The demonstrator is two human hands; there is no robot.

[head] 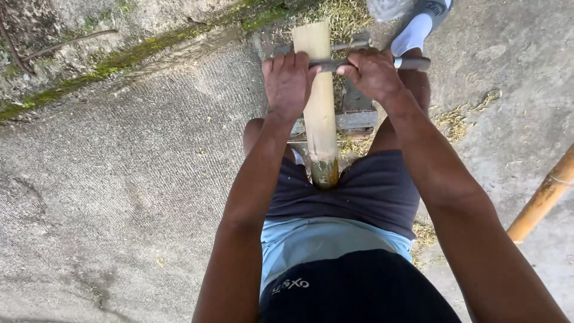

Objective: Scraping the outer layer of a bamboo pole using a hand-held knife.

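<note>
The concrete ground (119,197) filled most of the view, rough and grey, with a moss-lined crack (113,60) running diagonally across its upper left and pale shavings (451,119) scattered at the upper right. You sat over the work, your dark shorts (353,185) and light blue shirt hem (323,239) occupying the lower centre. A bamboo pole (320,101), its skin pared to a pale yellow along the upper length and left greenish at the near end, ran from between your thighs away toward the top of the view. It rested on a low wooden stand (359,116) just beyond your knees. A second, orange-brown bamboo pole (541,200) lay apart at the right edge. Across the pale pole lay a two-handled drawknife (326,64), its dark bar set crosswise. Your left hand (287,81) had its fingers curled closed around the handle left of the pole. Your right hand (373,72) was wrapped closed around the bar on the right, with the handle end (412,62) protruding past the knuckles. A foot in a white sock and sandal (415,27) stood at the top right, just beyond the tool.
</note>
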